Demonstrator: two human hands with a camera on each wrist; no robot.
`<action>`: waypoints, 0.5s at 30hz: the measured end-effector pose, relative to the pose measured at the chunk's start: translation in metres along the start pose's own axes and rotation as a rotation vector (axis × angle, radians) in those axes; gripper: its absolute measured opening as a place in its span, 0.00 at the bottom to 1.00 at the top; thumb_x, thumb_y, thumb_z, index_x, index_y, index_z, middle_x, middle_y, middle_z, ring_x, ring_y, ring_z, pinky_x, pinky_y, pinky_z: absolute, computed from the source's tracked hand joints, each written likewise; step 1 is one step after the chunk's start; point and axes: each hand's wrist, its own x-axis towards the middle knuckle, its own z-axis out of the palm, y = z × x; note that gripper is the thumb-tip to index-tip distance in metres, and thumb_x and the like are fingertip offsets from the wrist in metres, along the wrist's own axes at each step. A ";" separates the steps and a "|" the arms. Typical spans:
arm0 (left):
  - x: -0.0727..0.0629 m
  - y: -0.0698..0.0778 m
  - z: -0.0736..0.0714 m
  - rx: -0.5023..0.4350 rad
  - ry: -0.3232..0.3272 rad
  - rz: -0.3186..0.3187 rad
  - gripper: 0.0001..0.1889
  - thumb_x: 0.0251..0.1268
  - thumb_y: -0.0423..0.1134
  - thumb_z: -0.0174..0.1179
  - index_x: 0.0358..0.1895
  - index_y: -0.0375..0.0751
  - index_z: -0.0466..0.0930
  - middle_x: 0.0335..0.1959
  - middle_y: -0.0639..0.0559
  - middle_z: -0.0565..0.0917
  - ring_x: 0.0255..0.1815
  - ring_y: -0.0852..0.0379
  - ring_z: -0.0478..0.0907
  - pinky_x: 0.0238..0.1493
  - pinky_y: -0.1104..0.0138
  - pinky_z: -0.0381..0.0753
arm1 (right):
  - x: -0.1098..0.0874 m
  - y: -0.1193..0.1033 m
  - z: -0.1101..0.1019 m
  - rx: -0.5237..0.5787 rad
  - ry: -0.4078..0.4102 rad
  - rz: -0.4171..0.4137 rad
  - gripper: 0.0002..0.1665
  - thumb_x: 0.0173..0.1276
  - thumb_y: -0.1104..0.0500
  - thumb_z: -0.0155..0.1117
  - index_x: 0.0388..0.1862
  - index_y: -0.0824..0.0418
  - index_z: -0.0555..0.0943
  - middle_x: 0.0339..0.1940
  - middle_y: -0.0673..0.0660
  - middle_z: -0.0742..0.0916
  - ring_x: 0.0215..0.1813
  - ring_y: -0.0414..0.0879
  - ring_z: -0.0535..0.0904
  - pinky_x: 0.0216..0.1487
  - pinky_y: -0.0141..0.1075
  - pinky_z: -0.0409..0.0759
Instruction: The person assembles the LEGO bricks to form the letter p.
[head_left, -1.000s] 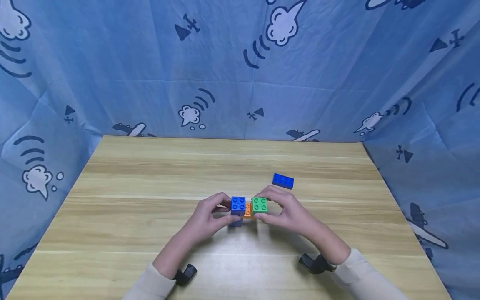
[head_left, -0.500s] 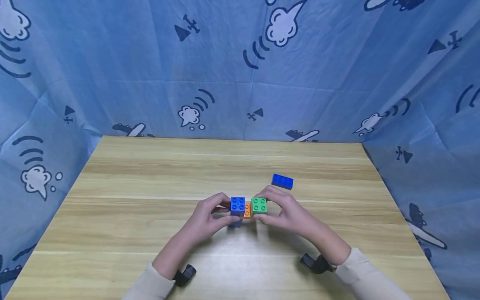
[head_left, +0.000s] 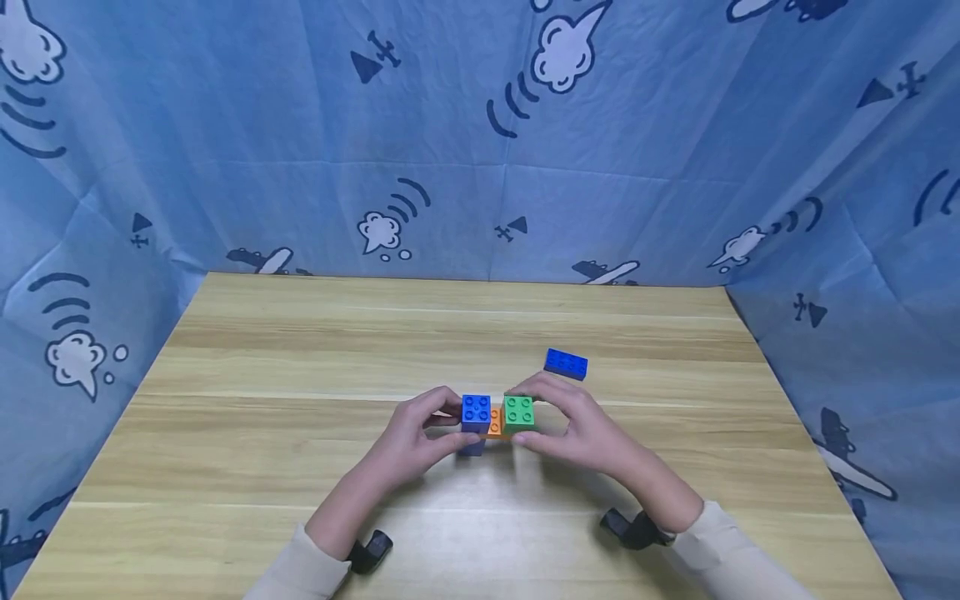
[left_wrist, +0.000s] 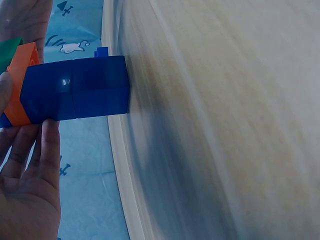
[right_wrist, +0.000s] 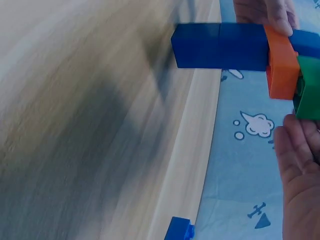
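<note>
Left hand pinching blue-and-orange stack, right hand pinching green block, blue brick lying beyond on tabletop

Pale, wood-grained desk with a straight far edge; its two side edges diverge toward the viewer. Blue fabric sheeting, lightly creased, rises behind the desk and along both its sides. The printed pattern comprises white, dark-outlined cloud shapes, curved dark bands and small dark triangles. A faint horizontal crease crosses the rear of the sheeting. A whitish sheen marks the near middle of the desktop.
</note>
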 end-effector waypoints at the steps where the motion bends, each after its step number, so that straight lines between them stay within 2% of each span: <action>1: 0.000 0.000 0.000 0.000 -0.001 -0.001 0.14 0.63 0.35 0.74 0.47 0.42 0.81 0.49 0.45 0.89 0.52 0.48 0.89 0.58 0.62 0.90 | -0.001 0.001 -0.002 0.003 0.013 -0.002 0.23 0.66 0.62 0.75 0.60 0.58 0.83 0.55 0.53 0.88 0.58 0.44 0.84 0.63 0.43 0.87; 4: 0.000 -0.001 0.000 0.001 0.002 -0.009 0.14 0.63 0.35 0.75 0.47 0.42 0.81 0.49 0.45 0.89 0.52 0.48 0.89 0.57 0.64 0.90 | -0.002 0.007 -0.009 0.035 0.075 0.014 0.22 0.70 0.65 0.69 0.62 0.61 0.82 0.58 0.57 0.88 0.59 0.46 0.85 0.66 0.36 0.85; 6: 0.000 -0.001 0.001 0.002 0.003 -0.012 0.14 0.62 0.35 0.75 0.47 0.42 0.81 0.49 0.45 0.89 0.52 0.49 0.89 0.57 0.64 0.90 | -0.002 0.012 -0.014 0.059 0.122 0.037 0.20 0.72 0.67 0.65 0.61 0.63 0.82 0.58 0.59 0.87 0.60 0.43 0.84 0.68 0.28 0.81; 10: 0.000 -0.001 0.000 0.004 0.004 -0.014 0.14 0.62 0.34 0.75 0.47 0.42 0.81 0.49 0.45 0.89 0.51 0.49 0.89 0.57 0.64 0.90 | -0.001 0.026 -0.024 0.046 0.181 0.085 0.19 0.71 0.70 0.67 0.60 0.67 0.82 0.56 0.63 0.87 0.58 0.39 0.84 0.67 0.21 0.78; 12: 0.000 0.000 0.000 0.004 0.003 -0.012 0.14 0.62 0.35 0.75 0.47 0.42 0.81 0.49 0.45 0.89 0.51 0.50 0.89 0.57 0.64 0.90 | -0.001 0.034 -0.028 0.006 0.188 0.127 0.19 0.70 0.68 0.70 0.59 0.67 0.82 0.56 0.64 0.87 0.59 0.41 0.84 0.68 0.21 0.77; 15: 0.000 0.000 0.000 0.005 0.004 -0.009 0.14 0.63 0.35 0.75 0.47 0.42 0.81 0.49 0.46 0.89 0.51 0.50 0.89 0.58 0.64 0.90 | -0.002 0.045 -0.033 -0.067 0.183 0.191 0.21 0.69 0.64 0.73 0.59 0.68 0.82 0.58 0.63 0.87 0.60 0.49 0.84 0.72 0.33 0.80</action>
